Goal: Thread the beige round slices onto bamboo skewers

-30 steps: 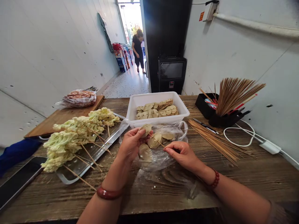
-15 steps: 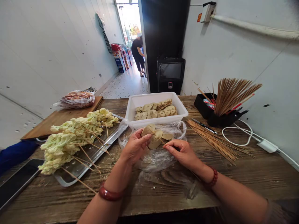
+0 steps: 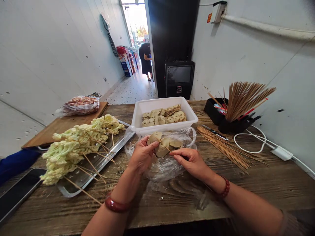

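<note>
My left hand (image 3: 144, 154) pinches a thin, round, beige slice (image 3: 154, 137) that looks like potato, between thumb and fingers. A bamboo skewer (image 3: 167, 148) passes into this slice, and my right hand (image 3: 189, 161) grips the skewer's other end. Just below lie more loose slices (image 3: 176, 143) on a crumpled clear plastic bag (image 3: 162, 172). Behind the bag stands a white plastic tub (image 3: 165, 127) with several skewers of the same slices (image 3: 157, 120) in it. Whether a second slice is on the skewer in my hands, I cannot tell.
Skewered cauliflower (image 3: 66, 147) lies on a metal tray (image 3: 98, 173) at left, beside a phone (image 3: 19, 193). A wrapped bag (image 3: 81, 104) rests on a wooden board (image 3: 56, 126). At right are loose skewers (image 3: 223, 149), a black holder (image 3: 221, 121) and a white cable (image 3: 251, 152). A person (image 3: 145, 59) bends beyond the doorway.
My hands, with the slice and skewer, have shifted slightly to the left. The person in the doorway has changed posture, bending further. The things on the table look unchanged.
</note>
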`<state>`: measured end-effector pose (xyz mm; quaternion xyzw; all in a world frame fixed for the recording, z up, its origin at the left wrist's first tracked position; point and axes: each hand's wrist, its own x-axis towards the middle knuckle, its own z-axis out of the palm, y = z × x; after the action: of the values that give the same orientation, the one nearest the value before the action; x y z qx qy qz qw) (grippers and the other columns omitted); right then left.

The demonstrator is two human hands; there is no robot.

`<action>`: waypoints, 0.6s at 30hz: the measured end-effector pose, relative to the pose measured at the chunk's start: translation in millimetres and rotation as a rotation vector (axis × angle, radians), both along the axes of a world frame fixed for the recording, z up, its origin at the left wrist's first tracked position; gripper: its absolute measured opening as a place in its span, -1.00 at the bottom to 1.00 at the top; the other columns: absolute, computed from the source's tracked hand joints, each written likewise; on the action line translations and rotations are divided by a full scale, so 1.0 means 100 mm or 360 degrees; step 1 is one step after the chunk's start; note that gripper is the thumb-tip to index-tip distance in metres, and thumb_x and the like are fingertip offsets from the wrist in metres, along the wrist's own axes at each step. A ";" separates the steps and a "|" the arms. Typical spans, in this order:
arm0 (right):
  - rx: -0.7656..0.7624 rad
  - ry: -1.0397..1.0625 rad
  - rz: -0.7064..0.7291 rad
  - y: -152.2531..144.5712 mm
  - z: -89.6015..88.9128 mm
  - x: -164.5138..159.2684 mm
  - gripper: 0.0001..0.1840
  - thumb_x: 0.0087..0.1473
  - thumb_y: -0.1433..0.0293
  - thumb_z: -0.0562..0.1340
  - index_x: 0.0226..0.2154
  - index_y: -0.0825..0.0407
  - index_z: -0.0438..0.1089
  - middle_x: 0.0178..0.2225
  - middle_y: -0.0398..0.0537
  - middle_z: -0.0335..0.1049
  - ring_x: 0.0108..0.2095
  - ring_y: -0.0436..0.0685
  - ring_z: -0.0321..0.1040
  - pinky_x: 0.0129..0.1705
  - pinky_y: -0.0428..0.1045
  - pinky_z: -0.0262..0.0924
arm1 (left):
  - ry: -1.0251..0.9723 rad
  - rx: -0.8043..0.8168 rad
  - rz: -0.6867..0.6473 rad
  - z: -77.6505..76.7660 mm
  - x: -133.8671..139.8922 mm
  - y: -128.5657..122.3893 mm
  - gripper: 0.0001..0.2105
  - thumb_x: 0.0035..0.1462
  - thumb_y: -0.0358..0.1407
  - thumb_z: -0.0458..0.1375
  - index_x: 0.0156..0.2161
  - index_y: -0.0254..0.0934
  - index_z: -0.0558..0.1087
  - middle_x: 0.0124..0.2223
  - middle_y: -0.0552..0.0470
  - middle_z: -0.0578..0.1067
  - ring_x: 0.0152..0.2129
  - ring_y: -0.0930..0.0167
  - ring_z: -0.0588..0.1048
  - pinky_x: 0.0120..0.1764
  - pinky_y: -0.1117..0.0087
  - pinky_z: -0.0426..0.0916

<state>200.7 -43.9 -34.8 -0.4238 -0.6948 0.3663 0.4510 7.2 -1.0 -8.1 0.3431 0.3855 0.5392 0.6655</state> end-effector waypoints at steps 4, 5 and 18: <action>0.0018 0.0010 0.0022 -0.01 0.00 -0.01 -0.72 0.14 0.44 0.20 -0.14 0.00 0.58 -0.17 0.02 0.61 -0.18 0.18 0.56 -0.12 0.05 0.43 | 0.0011 0.0012 -0.0009 0.00 0.00 0.00 -0.65 -0.27 -0.40 0.46 -0.27 -0.36 0.54 -0.39 0.04 0.57 -0.49 0.46 0.51 -0.38 0.49 0.42; 0.0020 0.0016 0.0026 -0.01 0.00 -0.01 -0.71 0.14 0.45 0.20 -0.13 0.00 0.58 -0.16 0.01 0.61 -0.17 0.18 0.56 -0.11 0.06 0.43 | 0.0018 0.0009 -0.0013 0.00 0.00 0.00 -0.65 -0.27 -0.40 0.46 -0.27 -0.36 0.53 -0.39 0.04 0.58 -0.49 0.46 0.51 -0.39 0.49 0.42; 0.0024 0.0062 0.0012 0.01 -0.02 -0.01 -0.72 0.14 0.44 0.20 -0.15 -0.01 0.59 -0.19 0.01 0.62 -0.18 0.18 0.56 -0.12 0.05 0.43 | 0.0005 -0.0029 -0.0078 0.03 0.01 -0.02 -0.65 -0.27 -0.36 0.47 -0.29 -0.35 0.53 -0.38 0.03 0.58 -0.49 0.47 0.51 -0.37 0.49 0.42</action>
<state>199.5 -43.3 -36.5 -0.4105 -0.6903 0.3711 0.4661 8.1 -3.2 -5.1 0.3473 0.3830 0.5186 0.6810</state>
